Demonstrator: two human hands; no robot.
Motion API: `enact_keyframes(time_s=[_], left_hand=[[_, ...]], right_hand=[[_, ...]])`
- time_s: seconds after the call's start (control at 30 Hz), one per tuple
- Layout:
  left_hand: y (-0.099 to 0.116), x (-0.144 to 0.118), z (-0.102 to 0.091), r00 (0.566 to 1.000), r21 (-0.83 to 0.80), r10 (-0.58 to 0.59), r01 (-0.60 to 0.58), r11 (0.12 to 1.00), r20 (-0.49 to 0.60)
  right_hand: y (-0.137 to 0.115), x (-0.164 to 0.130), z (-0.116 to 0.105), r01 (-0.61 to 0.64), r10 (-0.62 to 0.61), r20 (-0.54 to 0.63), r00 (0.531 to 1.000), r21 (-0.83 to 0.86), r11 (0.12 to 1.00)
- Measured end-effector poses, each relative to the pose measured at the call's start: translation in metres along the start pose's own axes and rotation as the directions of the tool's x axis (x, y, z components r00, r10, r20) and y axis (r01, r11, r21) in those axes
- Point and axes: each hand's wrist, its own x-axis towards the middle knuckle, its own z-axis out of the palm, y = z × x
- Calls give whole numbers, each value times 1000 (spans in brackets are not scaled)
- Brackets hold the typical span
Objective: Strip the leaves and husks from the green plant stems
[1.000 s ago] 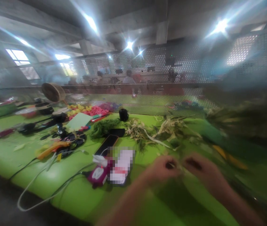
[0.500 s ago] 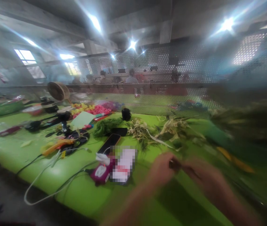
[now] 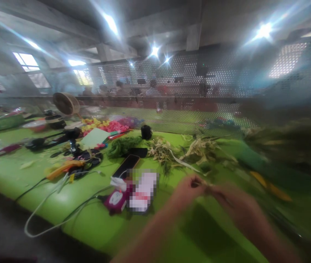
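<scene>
Glossy, smooth green tabletop [image 3: 73,215] here, and across it brittle, curling dried plant strands [image 3: 158,151] sprawl in a frayed tangle, a flat pale ribbon running out of them. Soft, crumpled green netting [image 3: 124,146] bunches beside them. Over on the right, a dark, bushy mass [image 3: 289,142] dissolves into blur, cut off by the edge; the phone screen [image 3: 144,193] is pixelated. And at the centre of it all, the left hand [image 3: 189,188] and right hand [image 3: 232,201] meet above the table, fingertips pinching a small piece [image 3: 209,185] between them: tiny, palish, its outline lost in blur and mostly covered by fingers.
</scene>
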Motion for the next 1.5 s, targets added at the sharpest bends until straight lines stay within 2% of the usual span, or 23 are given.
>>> enact_keyframes(time_s=[0.03, 0.1, 0.17, 0.2, 0.27, 0.37, 0.43, 0.5, 0.57, 0.67, 0.73, 0.8, 0.87, 0.97, 1.03, 1.13, 1.2, 1.27, 1.33, 1.4, 1.43, 1.5], left_hand=[[0, 0, 0, 999, 132, 32, -27, 991, -35], [2, -2, 0, 992, 387, 109, -78, 919, -60], [7, -5, 1, 989, 529, 146, -116, 841, -14], [9, -6, 0, 991, 531, 130, -127, 838, 31], [12, -8, 0, 990, 423, 65, -113, 899, 127], [14, -9, -2, 974, 94, -30, 9, 996, 225], [13, -8, -2, 979, -98, -47, 67, 993, 196], [12, -6, -1, 991, -190, -51, 74, 979, 123], [10, -3, 0, 998, -145, -44, 50, 988, 47], [7, -1, 0, 999, 134, 20, -14, 991, -46], [7, -2, 0, 993, 361, 99, -71, 930, -62], [9, -5, -1, 989, 502, 149, -124, 856, -10], [11, -8, -2, 988, 491, 117, -150, 858, 97], [13, -9, -4, 970, 241, 11, -71, 968, 243], [12, -8, -4, 969, 32, -27, 19, 999, 244], [8, -4, -2, 992, -135, -40, 56, 989, 122], [6, -2, -1, 999, -74, -27, 29, 997, 25], [4, 0, -1, 999, 113, 16, -10, 994, -48], [4, -1, -1, 993, 332, 94, -66, 941, -67], [6, -3, -1, 988, 475, 153, -125, 871, -21], [7, -5, -1, 988, 494, 153, -145, 857, 25], [9, -7, -2, 988, 436, 92, -138, 889, 126]], right_hand=[[0, -1, 0, 37, -36, 19, 999, -39, 999], [1, -1, 0, 73, -69, 55, 996, -76, 994], [4, 1, 0, 42, -40, 51, 998, -45, 998], [5, 3, -1, 3, -3, 33, 999, -13, 1000], [8, 6, -3, -93, 93, 2, 996, 60, 994], [9, 9, -3, -194, 197, -11, 980, 136, 972], [7, 9, -2, -201, 203, 0, 979, 143, 969], [4, 7, 0, -159, 160, 8, 987, 121, 980], [2, 4, 1, -97, 97, 5, 995, 84, 992], [0, 0, 1, 5, -6, 24, 1000, 23, 1000], [1, -1, 1, 49, -49, 45, 998, -2, 999], [4, 1, 0, 32, -32, 44, 999, 13, 999], [7, 4, -1, -46, 44, 31, 999, 62, 997], [8, 9, -3, -173, 172, 19, 985, 142, 975], [6, 11, -3, -202, 201, 21, 979, 170, 965], [3, 9, -2, -170, 169, 17, 985, 160, 973], [1, 6, -1, -119, 118, 19, 993, 128, 985], [0, 3, 0, -57, 53, 35, 998, 100, 993], [1, 2, 0, -10, 6, 49, 999, 87, 996], [3, 2, -1, -21, 16, 45, 999, 100, 995], [4, 3, -1, -50, 46, 34, 998, 114, 992], [8, 6, -1, -133, 134, 4, 991, 147, 980]])
